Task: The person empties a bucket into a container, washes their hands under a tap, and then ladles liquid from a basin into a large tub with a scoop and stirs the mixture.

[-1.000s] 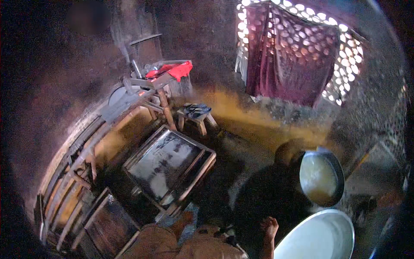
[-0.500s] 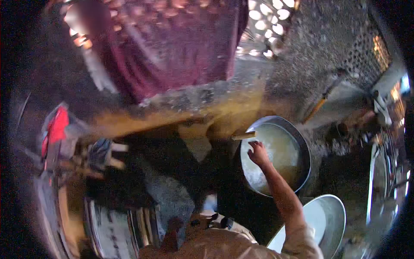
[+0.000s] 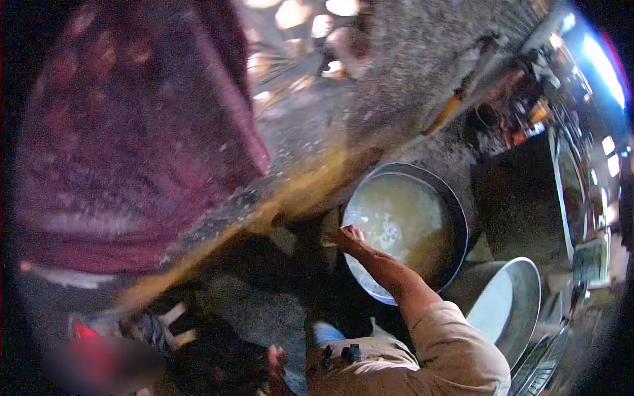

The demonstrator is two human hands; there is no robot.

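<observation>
A large round metal pot (image 3: 456, 204) holds cloudy, yellowish liquid with white foam patches. My right arm reaches across its near side, and my right hand (image 3: 353, 233) is closed at the left rim. Whatever lies in its fingers is hidden; a small pale piece (image 3: 328, 243) shows just beside it, too blurred to name. Low in the view, near my beige clothing, my left hand (image 3: 276, 362) appears in part, dim and blurred. Its fingers do not show clearly. To the right of my right arm, a wide metal basin (image 3: 526, 290) with white contents stands tilted in view.
Maroon cloth (image 3: 132, 152) spreads over the upper left. Beneath it runs a yellowish-brown ledge (image 3: 264, 214). A tool with an orange-yellow handle (image 3: 442, 117) leans behind the pot. Someone with something red (image 3: 86, 331) is at the lower left, partly blurred.
My right hand has gone from loosely spread over the liquid to closed at the left rim. The wooden piece seen there no longer shows clearly. The whole view has turned.
</observation>
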